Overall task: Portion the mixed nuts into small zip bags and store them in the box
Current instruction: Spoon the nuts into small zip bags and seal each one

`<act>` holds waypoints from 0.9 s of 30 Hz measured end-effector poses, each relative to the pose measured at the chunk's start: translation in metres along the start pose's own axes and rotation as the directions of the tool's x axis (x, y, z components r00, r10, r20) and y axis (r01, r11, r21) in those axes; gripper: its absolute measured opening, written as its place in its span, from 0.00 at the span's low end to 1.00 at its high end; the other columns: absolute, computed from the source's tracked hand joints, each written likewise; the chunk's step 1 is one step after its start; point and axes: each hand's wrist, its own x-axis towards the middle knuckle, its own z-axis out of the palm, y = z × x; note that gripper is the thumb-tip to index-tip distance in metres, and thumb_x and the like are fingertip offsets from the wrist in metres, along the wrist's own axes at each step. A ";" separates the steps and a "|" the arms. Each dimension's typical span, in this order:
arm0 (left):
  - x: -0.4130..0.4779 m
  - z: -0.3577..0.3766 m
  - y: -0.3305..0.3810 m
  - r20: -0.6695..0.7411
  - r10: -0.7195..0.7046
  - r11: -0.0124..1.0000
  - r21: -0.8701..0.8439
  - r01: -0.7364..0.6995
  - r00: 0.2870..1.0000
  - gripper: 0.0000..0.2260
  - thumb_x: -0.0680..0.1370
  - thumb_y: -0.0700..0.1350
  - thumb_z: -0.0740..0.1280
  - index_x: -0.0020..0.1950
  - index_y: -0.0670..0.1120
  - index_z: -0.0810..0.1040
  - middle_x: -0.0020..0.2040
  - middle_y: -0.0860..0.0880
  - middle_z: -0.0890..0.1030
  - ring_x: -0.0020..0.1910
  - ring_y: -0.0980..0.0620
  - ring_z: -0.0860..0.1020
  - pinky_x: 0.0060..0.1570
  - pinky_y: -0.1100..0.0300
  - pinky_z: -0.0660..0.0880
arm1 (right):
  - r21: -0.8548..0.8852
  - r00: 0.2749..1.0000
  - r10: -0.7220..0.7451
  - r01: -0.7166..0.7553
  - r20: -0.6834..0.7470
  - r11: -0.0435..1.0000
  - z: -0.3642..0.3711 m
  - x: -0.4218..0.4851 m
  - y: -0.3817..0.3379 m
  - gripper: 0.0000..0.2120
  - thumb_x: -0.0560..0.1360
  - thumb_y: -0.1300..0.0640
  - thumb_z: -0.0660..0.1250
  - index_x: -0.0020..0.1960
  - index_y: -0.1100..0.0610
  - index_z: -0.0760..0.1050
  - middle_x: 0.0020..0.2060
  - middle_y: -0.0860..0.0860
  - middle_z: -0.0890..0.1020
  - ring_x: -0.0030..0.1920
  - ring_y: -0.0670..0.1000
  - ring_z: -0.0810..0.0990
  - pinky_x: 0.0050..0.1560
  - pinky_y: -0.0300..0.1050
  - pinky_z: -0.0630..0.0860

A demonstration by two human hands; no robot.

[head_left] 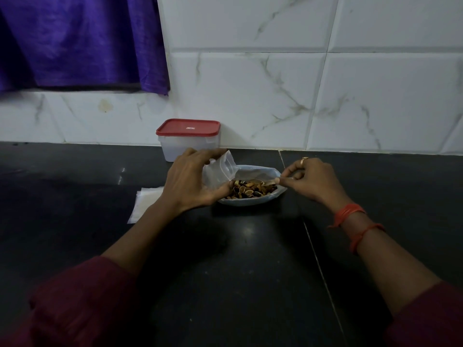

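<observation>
A shallow white bowl point(246, 202) of mixed nuts point(253, 190) sits on the dark counter in the middle. My left hand point(190, 182) holds a small clear zip bag point(219, 171) upright at the bowl's left edge, fingers and thumb curled round its mouth. My right hand point(309, 180) pinches the handle of a small spoon point(269, 182) whose tip lies among the nuts. Behind the bowl, against the wall, stands a translucent box point(183, 147) with a red lid point(188, 127) closed on it.
A stack of flat zip bags point(144, 204) lies on the counter left of my left wrist. The tiled wall point(325, 96) rises right behind the box. A purple curtain point(80, 41) hangs at upper left. A seam point(315, 246) runs across the counter on the right.
</observation>
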 end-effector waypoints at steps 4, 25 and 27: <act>-0.001 0.001 0.000 0.010 -0.013 1.000 -0.008 0.013 1.000 0.35 0.67 0.66 0.67 0.69 0.49 0.75 0.57 0.49 0.82 0.53 0.51 0.78 0.50 0.51 0.76 | 0.365 0.997 0.053 -0.069 0.053 0.928 0.013 -0.004 -0.002 0.06 0.73 0.53 0.76 0.47 0.55 0.84 0.35 0.50 0.86 0.36 0.45 0.86 0.36 0.37 0.81; -0.001 0.003 -0.007 0.088 -0.013 1.000 0.001 0.013 0.996 0.36 0.68 0.70 0.67 0.70 0.51 0.75 0.58 0.51 0.83 0.54 0.55 0.81 0.54 0.54 0.79 | 0.759 0.971 0.240 -0.166 0.014 0.630 0.007 -0.001 -0.001 0.05 0.78 0.65 0.69 0.47 0.65 0.82 0.31 0.54 0.83 0.30 0.45 0.83 0.32 0.38 0.81; -0.002 0.003 -0.009 0.108 -0.005 0.998 0.059 -0.001 0.994 0.36 0.68 0.71 0.65 0.70 0.51 0.74 0.58 0.51 0.83 0.54 0.53 0.81 0.55 0.53 0.78 | 0.798 0.973 0.230 -0.157 0.025 0.581 0.005 -0.001 -0.006 0.05 0.78 0.64 0.69 0.46 0.65 0.82 0.28 0.52 0.82 0.29 0.44 0.82 0.31 0.38 0.80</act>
